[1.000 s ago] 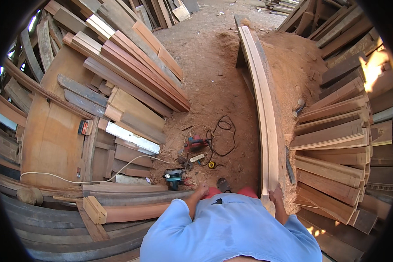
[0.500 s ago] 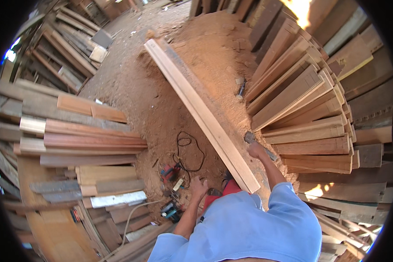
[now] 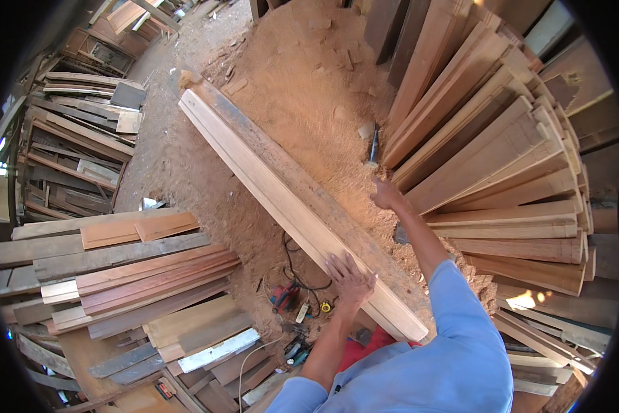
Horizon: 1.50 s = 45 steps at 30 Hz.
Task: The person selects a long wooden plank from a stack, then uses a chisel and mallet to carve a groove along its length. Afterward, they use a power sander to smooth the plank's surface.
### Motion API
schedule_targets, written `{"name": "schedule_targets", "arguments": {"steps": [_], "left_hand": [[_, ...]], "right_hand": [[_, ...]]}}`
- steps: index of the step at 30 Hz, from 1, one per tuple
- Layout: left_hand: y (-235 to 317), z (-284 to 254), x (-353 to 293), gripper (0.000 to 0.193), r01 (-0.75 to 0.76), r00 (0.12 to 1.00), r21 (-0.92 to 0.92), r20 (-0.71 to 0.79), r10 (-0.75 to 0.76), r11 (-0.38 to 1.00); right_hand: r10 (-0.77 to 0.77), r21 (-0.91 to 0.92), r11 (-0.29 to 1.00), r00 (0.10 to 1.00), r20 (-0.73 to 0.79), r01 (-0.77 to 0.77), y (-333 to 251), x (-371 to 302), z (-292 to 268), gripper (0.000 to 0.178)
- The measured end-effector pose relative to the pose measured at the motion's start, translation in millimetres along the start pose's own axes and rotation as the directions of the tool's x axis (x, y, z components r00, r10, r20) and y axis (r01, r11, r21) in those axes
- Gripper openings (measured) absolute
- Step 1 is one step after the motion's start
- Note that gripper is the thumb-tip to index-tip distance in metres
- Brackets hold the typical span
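A long pale wooden beam with a grooved face (image 3: 275, 210) lies diagonally in front of me, along a weathered, dusty plank (image 3: 292, 172). My left hand (image 3: 351, 279) rests on the beam near its close end, with its fingers spread flat. Over the sawdust to the right of the plank, my right hand (image 3: 388, 194) reaches forward, its index finger stretched out and nothing seen in it. Just beyond those fingertips lies a slim dark tool with a pale lower end (image 3: 373, 144); its kind is unclear. A dark blocky object (image 3: 401, 234) lies below my right forearm.
Boards fan out in a leaning stack (image 3: 488, 165) at the right. More boards (image 3: 151, 282) lie at the left. A red power tool (image 3: 284, 299), a black cord (image 3: 292, 265) and a small yellow round item (image 3: 325, 307) are on the ground. Sawdust (image 3: 302, 96) covers the floor ahead.
My left hand has risen from beside the power tools onto the beam. My right hand has left the dark blocky object and moved forward toward the slim tool. The view has shifted.
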State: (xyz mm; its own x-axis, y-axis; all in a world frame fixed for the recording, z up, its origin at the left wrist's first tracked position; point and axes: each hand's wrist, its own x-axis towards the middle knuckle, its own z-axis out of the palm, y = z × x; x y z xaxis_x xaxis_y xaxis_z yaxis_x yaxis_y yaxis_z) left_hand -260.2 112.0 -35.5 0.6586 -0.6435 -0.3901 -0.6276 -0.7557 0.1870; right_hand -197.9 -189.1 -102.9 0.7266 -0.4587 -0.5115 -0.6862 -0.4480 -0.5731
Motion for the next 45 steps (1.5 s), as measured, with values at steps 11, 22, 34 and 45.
{"name": "schedule_targets", "arguments": {"steps": [11, 22, 34, 45], "left_hand": [[-14.3, 20.7, -5.1, 0.11, -0.074, 0.997, -0.057, -0.034, 0.072, 0.996], [-6.0, -0.8, 0.2, 0.119, 0.06, 0.974, -0.046, 0.223, -0.049, 0.997], [-20.8, -130.8, -45.0, 0.078, -0.2, 0.972, -0.001, -0.122, 0.199, 0.98], [-85.2, 22.8, -201.8, 0.035, 0.41, 0.871, -0.434, 0.447, -0.204, 0.802]], "right_hand": [[0.067, 0.041, 0.997, 0.997, -0.039, -0.065, 18.6, 126.1, 16.5, 0.06], [0.221, 0.808, 0.563, 0.911, -0.349, 0.173, -40.1, -102.6, 42.5, 0.018], [-0.62, 0.91, 0.414, 0.726, 0.297, -0.019, -44.0, -236.2, 40.4, 0.039], [0.446, -0.075, 0.895, 0.891, 0.087, -0.441, 205.3, -131.7, 117.0, 0.058]]}}
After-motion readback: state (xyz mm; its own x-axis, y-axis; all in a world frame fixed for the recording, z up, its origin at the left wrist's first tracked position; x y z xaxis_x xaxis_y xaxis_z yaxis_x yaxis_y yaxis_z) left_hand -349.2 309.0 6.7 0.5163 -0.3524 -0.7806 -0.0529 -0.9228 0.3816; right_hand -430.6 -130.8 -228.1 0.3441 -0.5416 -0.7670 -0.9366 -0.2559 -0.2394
